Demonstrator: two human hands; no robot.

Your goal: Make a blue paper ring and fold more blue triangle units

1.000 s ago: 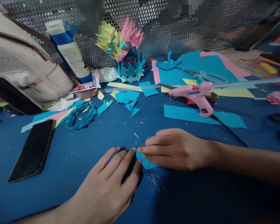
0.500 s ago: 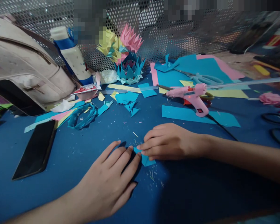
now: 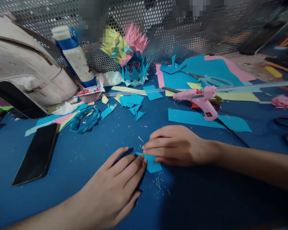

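A small folded piece of blue paper (image 3: 154,166) lies on the dark blue tabletop between my hands. My left hand (image 3: 121,182) rests palm down with fingers apart, its fingertips on the paper's left edge. From the right, my right hand (image 3: 180,146) lies low over the paper's upper edge, fingers stretched out side by side and the tips touching the paper. Part of the paper is hidden under the fingers. Beyond the hands are small blue paper pieces (image 3: 132,101) and a blue paper strip (image 3: 182,115).
A pink glue gun (image 3: 201,97) with a black cord and blue-handled scissors (image 3: 213,81) sit behind my right hand. At left are a phone (image 3: 37,153), a blue paper ring (image 3: 85,119), a bag (image 3: 26,60) and a bottle (image 3: 74,57). Paper flowers (image 3: 134,68) stand at the back.
My right hand's fingers have shifted slightly up and off the middle of the blue paper, so more of it shows. My left fingertips have moved slightly right onto its edge.
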